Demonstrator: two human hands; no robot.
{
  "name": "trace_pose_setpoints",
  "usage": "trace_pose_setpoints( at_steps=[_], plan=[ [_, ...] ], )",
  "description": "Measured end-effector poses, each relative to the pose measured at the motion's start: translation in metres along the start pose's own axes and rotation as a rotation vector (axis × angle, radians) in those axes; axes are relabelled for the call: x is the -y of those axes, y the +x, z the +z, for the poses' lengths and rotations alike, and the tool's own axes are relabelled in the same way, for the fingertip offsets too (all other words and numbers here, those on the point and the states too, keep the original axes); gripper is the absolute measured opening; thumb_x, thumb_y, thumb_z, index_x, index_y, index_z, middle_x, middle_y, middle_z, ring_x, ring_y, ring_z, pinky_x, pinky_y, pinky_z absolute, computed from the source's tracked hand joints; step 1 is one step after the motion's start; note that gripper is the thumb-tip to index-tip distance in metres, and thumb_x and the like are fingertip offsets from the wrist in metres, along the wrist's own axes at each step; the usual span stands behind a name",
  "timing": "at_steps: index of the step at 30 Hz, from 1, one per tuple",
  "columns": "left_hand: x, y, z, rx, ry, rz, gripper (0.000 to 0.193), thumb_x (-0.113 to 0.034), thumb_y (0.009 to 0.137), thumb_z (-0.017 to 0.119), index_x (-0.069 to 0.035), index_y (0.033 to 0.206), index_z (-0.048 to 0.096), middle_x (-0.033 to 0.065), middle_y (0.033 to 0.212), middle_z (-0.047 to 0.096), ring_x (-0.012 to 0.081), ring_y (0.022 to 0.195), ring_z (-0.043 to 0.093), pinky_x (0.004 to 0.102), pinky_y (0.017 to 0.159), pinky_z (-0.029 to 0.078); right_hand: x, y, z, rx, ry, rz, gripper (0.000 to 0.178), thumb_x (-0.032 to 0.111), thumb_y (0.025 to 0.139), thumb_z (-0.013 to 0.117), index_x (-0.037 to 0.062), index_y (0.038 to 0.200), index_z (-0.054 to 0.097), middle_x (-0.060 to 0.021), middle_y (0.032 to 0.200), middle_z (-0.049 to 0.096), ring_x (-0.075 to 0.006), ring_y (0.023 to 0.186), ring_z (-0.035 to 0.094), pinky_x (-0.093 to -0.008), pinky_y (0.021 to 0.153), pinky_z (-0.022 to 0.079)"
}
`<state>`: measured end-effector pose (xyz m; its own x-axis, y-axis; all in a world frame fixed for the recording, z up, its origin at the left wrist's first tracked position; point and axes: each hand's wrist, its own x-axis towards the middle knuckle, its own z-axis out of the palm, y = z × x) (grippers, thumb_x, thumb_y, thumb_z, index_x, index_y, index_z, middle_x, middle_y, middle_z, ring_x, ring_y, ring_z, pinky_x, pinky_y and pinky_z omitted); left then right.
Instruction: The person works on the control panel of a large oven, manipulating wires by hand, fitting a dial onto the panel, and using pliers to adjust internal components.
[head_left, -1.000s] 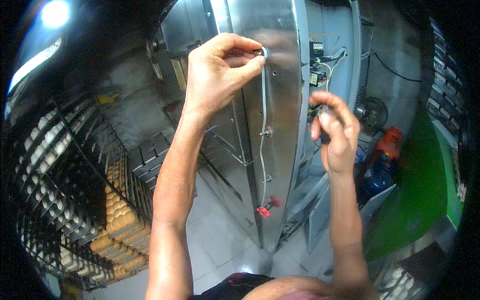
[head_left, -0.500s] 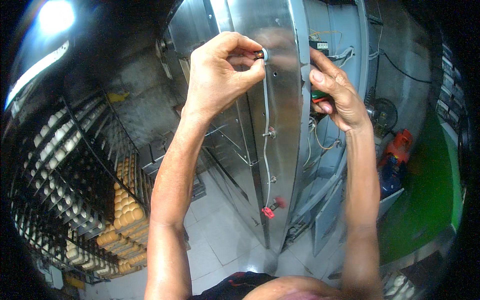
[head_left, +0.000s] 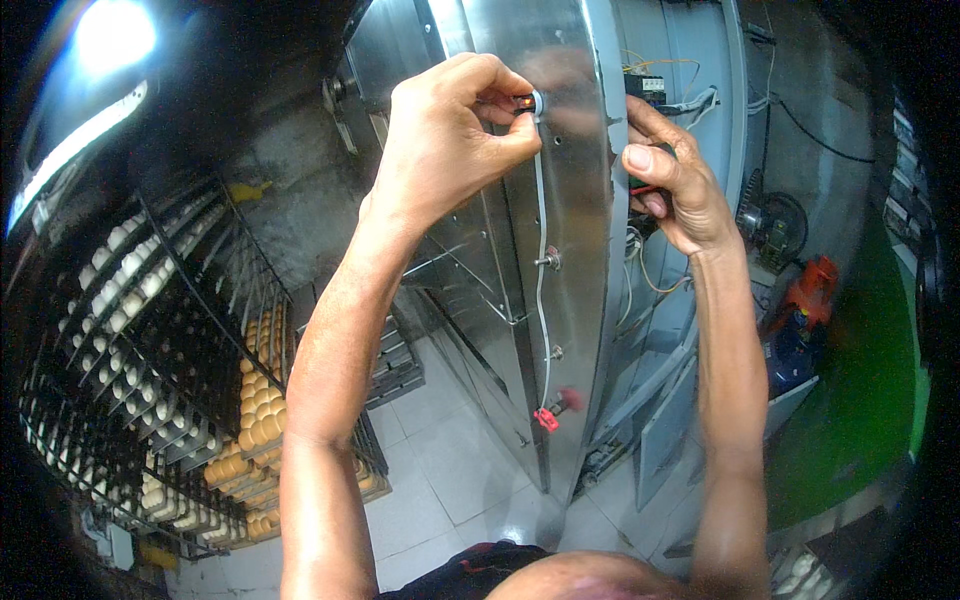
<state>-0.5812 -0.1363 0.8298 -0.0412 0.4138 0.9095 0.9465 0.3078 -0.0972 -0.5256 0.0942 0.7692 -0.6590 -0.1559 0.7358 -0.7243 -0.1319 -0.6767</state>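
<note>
My left hand (head_left: 450, 135) pinches a small black switch-like part (head_left: 524, 102) with an orange spot, against the steel panel (head_left: 575, 230). A pale ring sits where that part meets the panel. From there a thin pale cable (head_left: 543, 225) hangs down past metal fittings to a red clip-like piece (head_left: 546, 419). At the panel's right edge, my right hand (head_left: 685, 180) curls its fingers round a small green-and-red part (head_left: 637, 185), mostly hidden by the thumb and fingers. The tips of its fingers reach behind the edge.
Right of the panel, an open grey cabinet (head_left: 680, 60) holds loose wires and a terminal block (head_left: 651, 85). Racks of bread rolls (head_left: 265, 410) stand at left. A red-and-blue object (head_left: 805, 300) stands on the right, by a green floor area (head_left: 850, 400).
The view has shifted slightly, so the panel and cabinet sit a little further right. Both hands keep their places at the panel; less of the green-and-red part shows.
</note>
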Motion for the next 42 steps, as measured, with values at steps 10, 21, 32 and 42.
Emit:
trace_pose_setpoints(
  at_steps=[10, 21, 32, 42],
  plan=[
    [0.023, 0.001, -0.005, 0.022, -0.019, 0.239, 0.02, 0.002, 0.076, 0.075, -0.001, 0.096, 0.071, 0.0081, 0.096, 0.072, 0.0174, 0.087, 0.074, 0.0282, 0.078, 0.06, 0.033, 0.01, 0.013, -0.104, -0.521, 0.0, 0.064, 0.035, 0.082, 0.083, -0.0041, 0.129, 0.066, -0.0092, 0.105, 0.074, -0.0139, 0.09, 0.067, -0.0268, 0.083, 0.053],
    [0.053, 0.01, 0.004, -0.037, -0.079, 0.452, 0.018, -0.006, 0.077, 0.076, -0.003, 0.093, 0.068, 0.0109, 0.086, 0.066, 0.0255, 0.079, 0.072, 0.0354, 0.07, 0.059, 0.063, 0.023, 0.094, -0.569, -1.573, 0.021, 0.079, 0.05, 0.067, 0.083, -0.0079, 0.117, 0.065, -0.029, 0.098, 0.073, -0.0413, 0.097, 0.072, -0.0479, 0.087, 0.057],
    [0.063, 0.018, 0.02, -0.147, -0.221, 0.586, 0.017, -0.01, 0.076, 0.071, -0.004, 0.091, 0.064, 0.0153, 0.086, 0.062, 0.038, 0.078, 0.066, 0.0463, 0.069, 0.056, 0.061, 0.039, 0.119, -0.804, -1.896, 0.312, 0.072, 0.053, 0.067, 0.081, -0.0013, 0.112, 0.068, -0.025, 0.108, 0.073, -0.0394, 0.106, 0.071, -0.0491, 0.093, 0.055],
    [0.07, 0.025, 0.021, -0.122, -0.251, 0.642, 0.018, -0.011, 0.074, 0.073, -0.004, 0.088, 0.063, 0.0158, 0.085, 0.061, 0.0384, 0.078, 0.065, 0.047, 0.07, 0.055, 0.06, 0.038, 0.11, -0.804, -1.867, 0.303, 0.077, 0.055, 0.066, 0.081, -0.0005, 0.118, 0.07, -0.0234, 0.11, 0.074, -0.0373, 0.106, 0.071, -0.0477, 0.093, 0.055]
  ],
)
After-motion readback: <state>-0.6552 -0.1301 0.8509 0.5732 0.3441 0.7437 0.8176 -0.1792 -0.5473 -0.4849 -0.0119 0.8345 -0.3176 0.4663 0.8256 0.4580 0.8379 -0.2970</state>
